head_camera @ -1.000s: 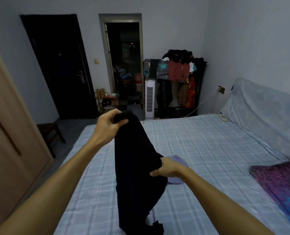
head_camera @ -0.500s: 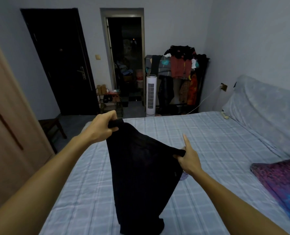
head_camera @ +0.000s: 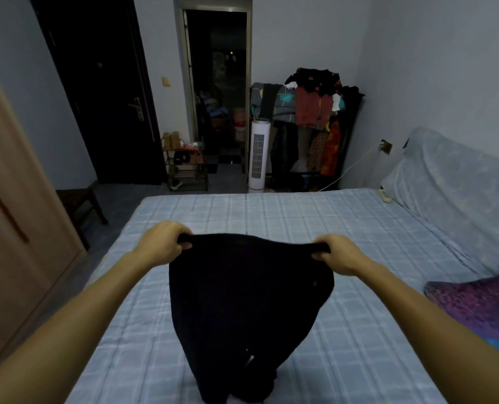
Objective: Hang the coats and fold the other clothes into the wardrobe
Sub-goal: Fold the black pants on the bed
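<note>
Indoors, a person is holding a black garment (head_camera: 248, 301) up by its top edge above the bed (head_camera: 359, 316), the left hand (head_camera: 166, 246) and right hand (head_camera: 337, 253) each clenched around one corner of the cloth. Both hands are pulling apart, which is keeping the upper edge taut between them, apparently so the piece hangs flat and can be lined up for folding. Gravity is doing the rest: the lower part is trailing down toward the bed, and its bottom end seems to be bunching on the checked sheet, though the dim light is hiding the detail. What kind of garment it is cannot be told from here. Judging by the pose, the folding is only starting, with the cloth not yet laid down. Left of the bed, a wooden wardrobe (head_camera: 12, 228) is standing with its door shut. Beyond the far end of the bed, a loaded clothes rack (head_camera: 312, 112) is waiting beside a white tower fan (head_camera: 258, 154).
</note>
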